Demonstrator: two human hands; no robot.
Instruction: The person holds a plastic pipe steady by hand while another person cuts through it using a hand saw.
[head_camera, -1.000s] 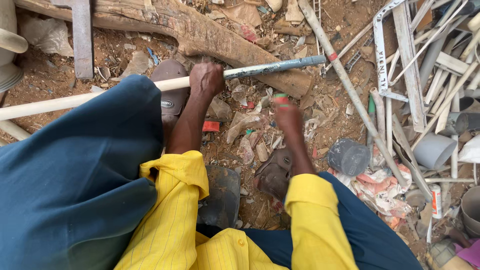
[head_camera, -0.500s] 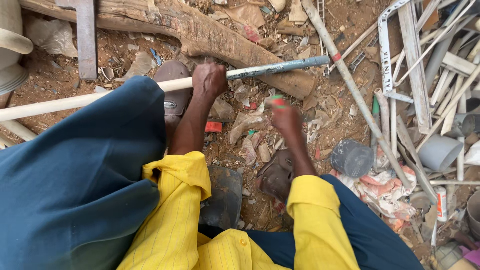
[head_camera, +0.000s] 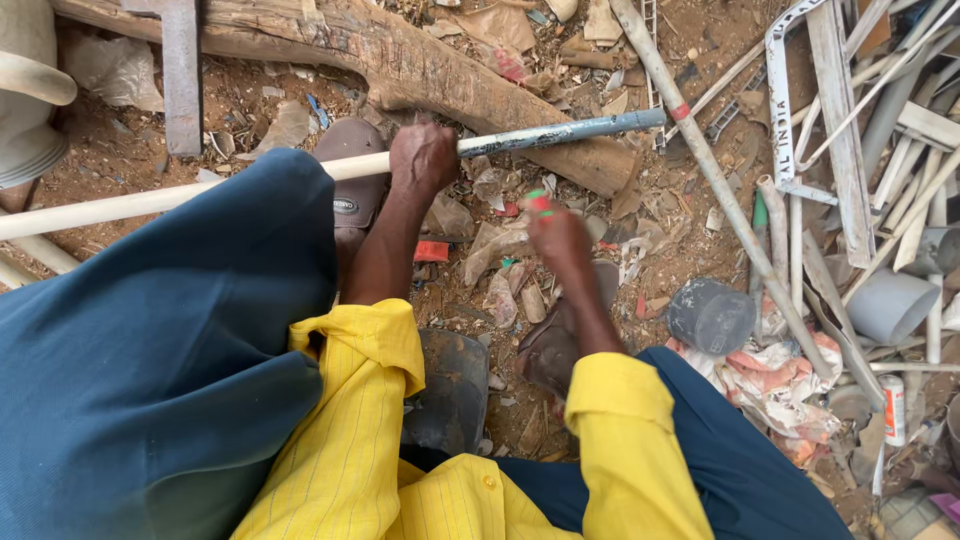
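- The left hand (head_camera: 423, 158) is closed around a long pale pipe with a dark grey far end (head_camera: 300, 176); the pipe lies across the littered ground, from the left edge to the upper middle.
- The right hand (head_camera: 558, 235) is apart from the pipe, nearer to the person, and grips a small green and red object (head_camera: 538, 201); what it is I cannot tell.
- Behind the pipe lies a thick rough wooden log (head_camera: 440, 75), touching its dark end.
- A small red flat scrap (head_camera: 431, 251) lies between the two forearms.
- On the right edge, a small white can with a red label (head_camera: 893, 409) lies among grey plastic pipe offcuts (head_camera: 890, 305).
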